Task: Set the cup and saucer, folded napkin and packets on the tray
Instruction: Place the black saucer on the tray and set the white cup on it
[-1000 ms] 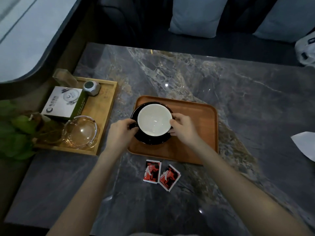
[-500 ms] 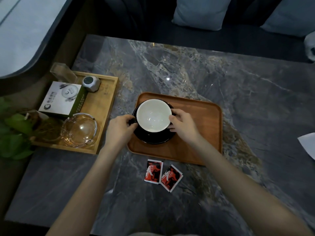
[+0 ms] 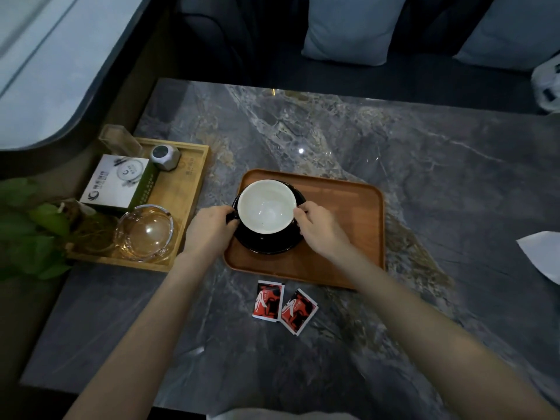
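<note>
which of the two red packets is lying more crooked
The right packet: it lies turned at an angle on the table, one corner pointing toward the camera. The left packet lies nearly square to the tray's near edge.

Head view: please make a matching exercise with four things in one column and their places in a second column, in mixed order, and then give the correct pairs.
Things:
1. cup
2. packets
3. ashtray
4. napkin

Places:
A. on the bare table, at its right edge
B. in the bamboo tray on the left
C. on the saucer, on the brown tray
D. on the table, just in front of the brown tray

Pairs: 1-C, 2-D, 3-B, 4-A
</note>
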`<state>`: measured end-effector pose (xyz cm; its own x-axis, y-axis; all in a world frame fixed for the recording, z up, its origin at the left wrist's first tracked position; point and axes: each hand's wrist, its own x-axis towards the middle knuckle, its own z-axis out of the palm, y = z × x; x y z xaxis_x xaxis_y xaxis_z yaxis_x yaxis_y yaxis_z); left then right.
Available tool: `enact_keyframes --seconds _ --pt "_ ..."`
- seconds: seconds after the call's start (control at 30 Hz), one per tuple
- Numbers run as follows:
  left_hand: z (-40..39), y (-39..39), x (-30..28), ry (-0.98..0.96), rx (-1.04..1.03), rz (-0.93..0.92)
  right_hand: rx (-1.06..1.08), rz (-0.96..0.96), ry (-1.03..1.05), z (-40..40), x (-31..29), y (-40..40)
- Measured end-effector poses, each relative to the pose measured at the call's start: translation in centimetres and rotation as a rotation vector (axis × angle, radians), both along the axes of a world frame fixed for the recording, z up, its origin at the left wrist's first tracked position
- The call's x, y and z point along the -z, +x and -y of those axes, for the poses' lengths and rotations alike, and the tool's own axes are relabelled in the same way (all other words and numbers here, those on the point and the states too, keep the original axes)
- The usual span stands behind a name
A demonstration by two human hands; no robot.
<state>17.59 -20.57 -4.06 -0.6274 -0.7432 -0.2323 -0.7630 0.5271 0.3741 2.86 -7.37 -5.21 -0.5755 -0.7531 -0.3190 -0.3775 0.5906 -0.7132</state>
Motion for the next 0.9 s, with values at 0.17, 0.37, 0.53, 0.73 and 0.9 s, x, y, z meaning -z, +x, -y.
enact_keyframes --seconds 0.17,0.37,0.53,0.73,0.9 --pt "1.2 -0.9 -1.3 -0.069 0.042 0.151 -0.247 -0.218 0.090 -1.0 -1.3 -0.8" --pt "-3.4 -5.3 -5.2 -0.189 0.138 0.076 -0.393 -0.391 0.132 -6.4 -3.6 -4.2" --pt "-10.6 -10.3 -6.9 -0.184 0.286 -0.081 -0.252 -0.426 0.117 -13.4 -5.1 -8.1" --pt "-20.3 -15.8 -6.3 -0.122 0.476 -0.306 -0.046 -0.424 0.073 -23.1 -6.2 -12.9" --pt "-27.5 -20.1 -4.3 -0.034 0.555 -0.367 0.190 -0.490 0.040 -30.5 -5.2 -16.3"
